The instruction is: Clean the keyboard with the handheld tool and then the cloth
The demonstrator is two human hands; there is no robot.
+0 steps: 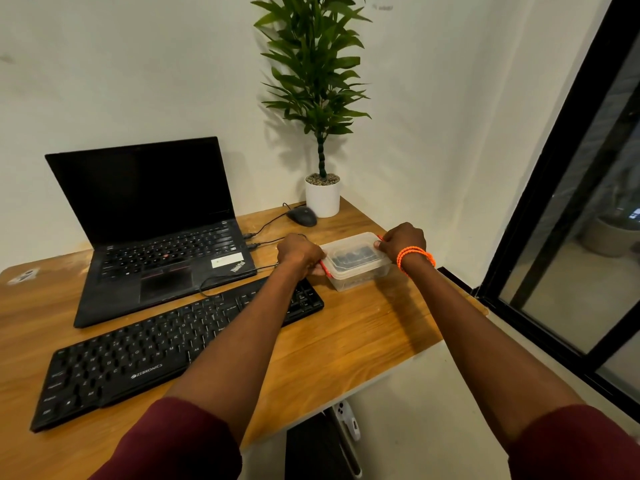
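Observation:
A black keyboard [138, 351] lies slanted on the wooden desk [332, 348], in front of an open black laptop [152, 237]. To its right stands a clear plastic box [356, 263] with red clips and a lid; something dark shows through the lid, too blurred to name. My left hand [298, 252] grips the box's left end at a red clip. My right hand [403, 240], with an orange band at the wrist, grips the far right end. My left forearm crosses over the keyboard's right part. No cloth is visible.
A black mouse [302, 216] and a potted plant in a white pot [322, 199] stand at the desk's back right corner. Cables [266, 242] run from the laptop's right side. The desk's right edge is close to the box; a dark-framed glass door [571, 209] is beyond.

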